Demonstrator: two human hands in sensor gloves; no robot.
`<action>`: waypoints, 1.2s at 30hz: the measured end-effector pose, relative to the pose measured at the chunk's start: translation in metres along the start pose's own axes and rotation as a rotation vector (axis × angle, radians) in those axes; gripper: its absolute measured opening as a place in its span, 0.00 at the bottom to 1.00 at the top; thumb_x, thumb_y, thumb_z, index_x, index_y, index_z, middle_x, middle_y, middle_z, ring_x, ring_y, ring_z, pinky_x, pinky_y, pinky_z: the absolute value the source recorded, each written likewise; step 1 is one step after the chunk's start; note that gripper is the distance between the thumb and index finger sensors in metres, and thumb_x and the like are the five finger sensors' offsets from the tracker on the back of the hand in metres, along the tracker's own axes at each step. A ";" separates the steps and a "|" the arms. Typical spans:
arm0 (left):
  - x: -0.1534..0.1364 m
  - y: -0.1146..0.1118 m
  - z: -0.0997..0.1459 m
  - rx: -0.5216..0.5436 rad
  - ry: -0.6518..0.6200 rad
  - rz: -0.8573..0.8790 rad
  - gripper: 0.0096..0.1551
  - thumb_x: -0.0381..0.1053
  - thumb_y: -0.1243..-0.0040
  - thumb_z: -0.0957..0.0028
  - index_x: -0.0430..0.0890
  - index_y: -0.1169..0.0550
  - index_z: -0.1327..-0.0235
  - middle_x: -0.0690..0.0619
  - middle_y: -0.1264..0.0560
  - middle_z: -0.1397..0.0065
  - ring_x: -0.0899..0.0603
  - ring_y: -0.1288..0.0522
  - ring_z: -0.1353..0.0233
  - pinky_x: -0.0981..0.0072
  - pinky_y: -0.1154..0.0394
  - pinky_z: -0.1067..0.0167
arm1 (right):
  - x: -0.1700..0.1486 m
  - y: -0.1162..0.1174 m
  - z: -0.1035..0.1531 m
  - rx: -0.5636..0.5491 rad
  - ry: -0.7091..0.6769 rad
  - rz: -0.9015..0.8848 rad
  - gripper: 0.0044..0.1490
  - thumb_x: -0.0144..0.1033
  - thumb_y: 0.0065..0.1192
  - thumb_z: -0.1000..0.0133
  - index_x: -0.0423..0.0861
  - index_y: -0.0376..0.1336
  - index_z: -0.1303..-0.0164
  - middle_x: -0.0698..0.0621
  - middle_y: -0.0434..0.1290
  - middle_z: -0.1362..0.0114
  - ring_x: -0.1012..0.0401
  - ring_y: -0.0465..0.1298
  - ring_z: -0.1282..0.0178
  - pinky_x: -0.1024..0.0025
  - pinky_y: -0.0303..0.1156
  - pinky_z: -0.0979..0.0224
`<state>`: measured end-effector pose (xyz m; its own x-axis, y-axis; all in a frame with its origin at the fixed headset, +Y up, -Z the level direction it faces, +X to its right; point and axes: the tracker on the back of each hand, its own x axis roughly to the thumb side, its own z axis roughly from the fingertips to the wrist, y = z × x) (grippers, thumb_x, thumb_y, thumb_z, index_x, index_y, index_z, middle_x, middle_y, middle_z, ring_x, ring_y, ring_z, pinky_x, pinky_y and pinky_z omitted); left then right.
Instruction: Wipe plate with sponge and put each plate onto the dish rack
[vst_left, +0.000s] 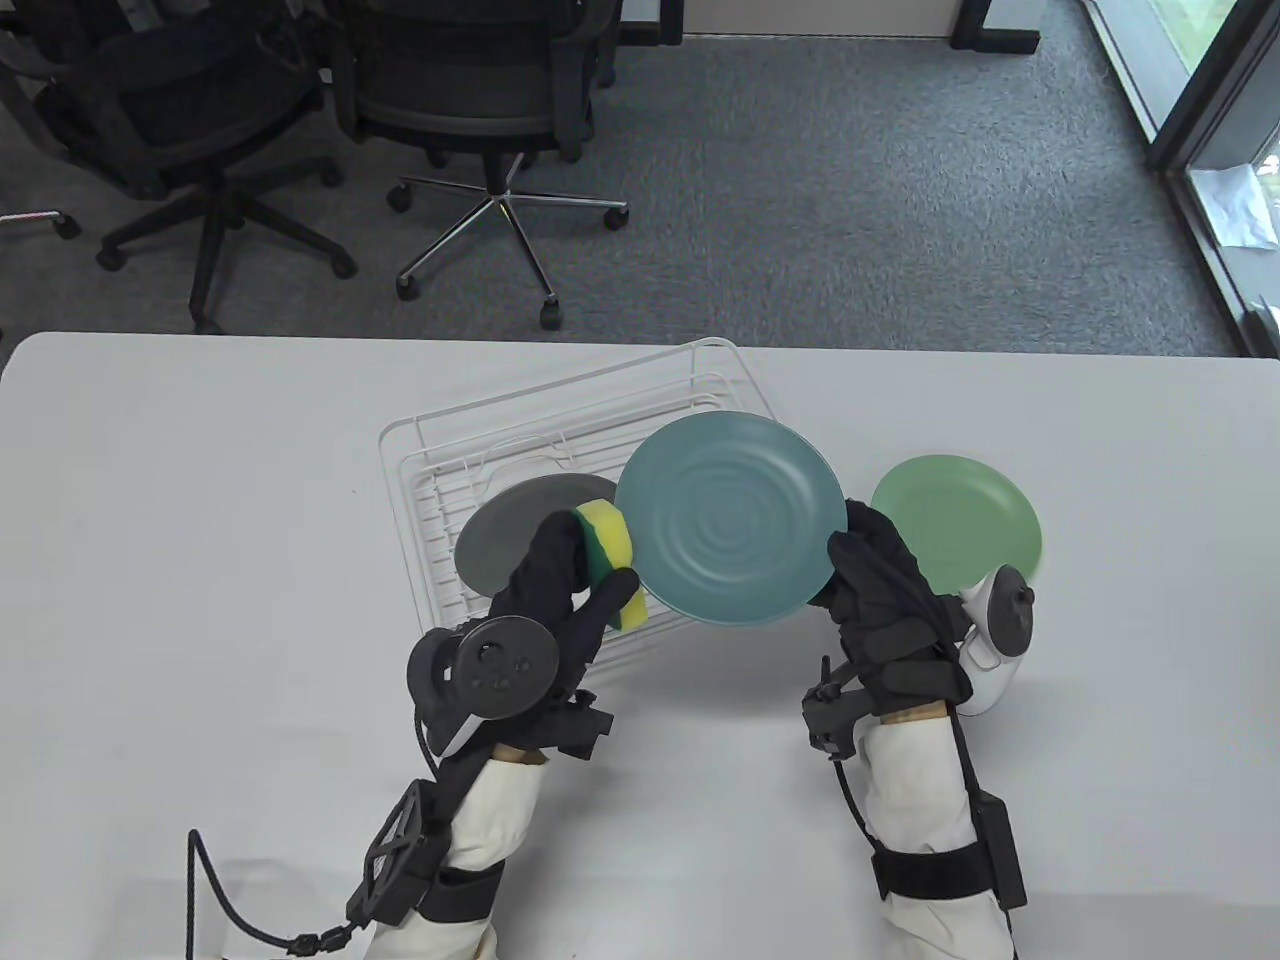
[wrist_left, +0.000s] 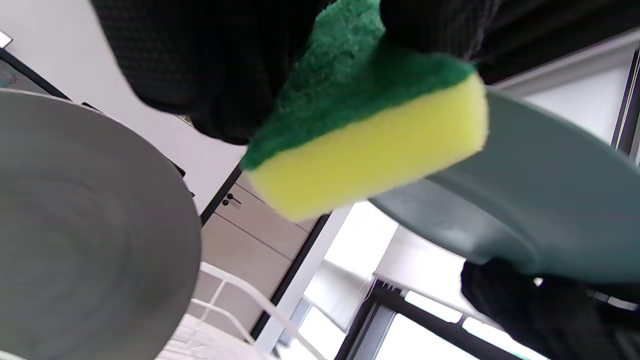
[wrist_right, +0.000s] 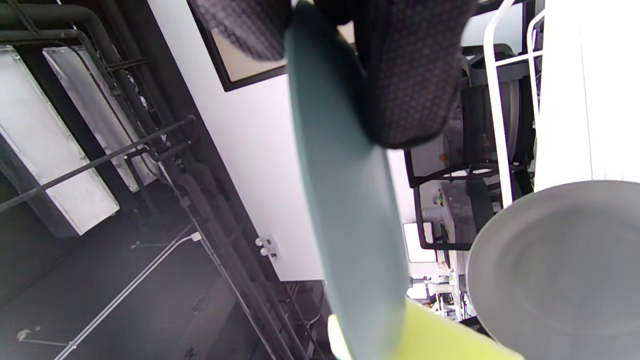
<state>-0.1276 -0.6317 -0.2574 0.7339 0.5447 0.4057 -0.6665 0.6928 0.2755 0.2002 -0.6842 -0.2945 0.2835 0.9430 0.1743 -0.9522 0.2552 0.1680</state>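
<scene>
1. Here, a yellow-and-green sponge is gripped by the left hand, fingers curled round it, and is held at the left edge of a teal plate.
2. The teal plate is pinched at its right rim by the right hand and is held in the air, above the near right part of the white wire dish rack.
3. The coming move is judged to turn on one relation: the sponge lies just left of the plate, at its rim, so the left hand is the nearer one for wiping, while the right hand only steadies.
4. A grey plate is already lying in the rack, directly behind the left hand; a light green plate rests on the table to the right, just beyond the right hand.
5. In the table view the teal plate's upper face is shown whole, yet contact with the sponge cannot be told.
6. In the left wrist view the plate's underside is seen passing behind the sponge's yellow edge (touching or very nearly so).
7. In the right wrist view the plate is seen edge-on, clamped between thumb and fingers.
</scene>
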 end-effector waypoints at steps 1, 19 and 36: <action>-0.001 0.001 0.001 0.016 -0.006 0.018 0.47 0.60 0.42 0.44 0.27 0.33 0.26 0.35 0.19 0.35 0.39 0.14 0.43 0.59 0.15 0.51 | -0.001 0.000 0.000 -0.011 0.011 0.011 0.38 0.31 0.52 0.30 0.25 0.43 0.23 0.22 0.59 0.26 0.39 0.74 0.35 0.62 0.80 0.33; 0.033 0.010 0.012 0.014 -0.168 0.417 0.46 0.61 0.44 0.42 0.29 0.35 0.23 0.35 0.22 0.31 0.38 0.17 0.39 0.57 0.17 0.47 | -0.033 0.043 0.002 -0.040 0.268 0.187 0.32 0.26 0.53 0.34 0.21 0.51 0.30 0.33 0.71 0.42 0.57 0.80 0.50 0.79 0.85 0.48; 0.059 -0.010 0.021 -0.067 -0.188 0.189 0.47 0.59 0.42 0.43 0.27 0.35 0.23 0.33 0.23 0.32 0.36 0.17 0.40 0.54 0.17 0.47 | -0.045 0.076 0.005 0.162 0.311 -0.031 0.29 0.30 0.52 0.34 0.28 0.55 0.28 0.39 0.75 0.46 0.61 0.81 0.56 0.82 0.83 0.54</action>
<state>-0.0806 -0.6162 -0.2174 0.5563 0.5743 0.6006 -0.7742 0.6207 0.1237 0.1153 -0.7081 -0.2851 0.2400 0.9616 -0.1330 -0.9060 0.2711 0.3250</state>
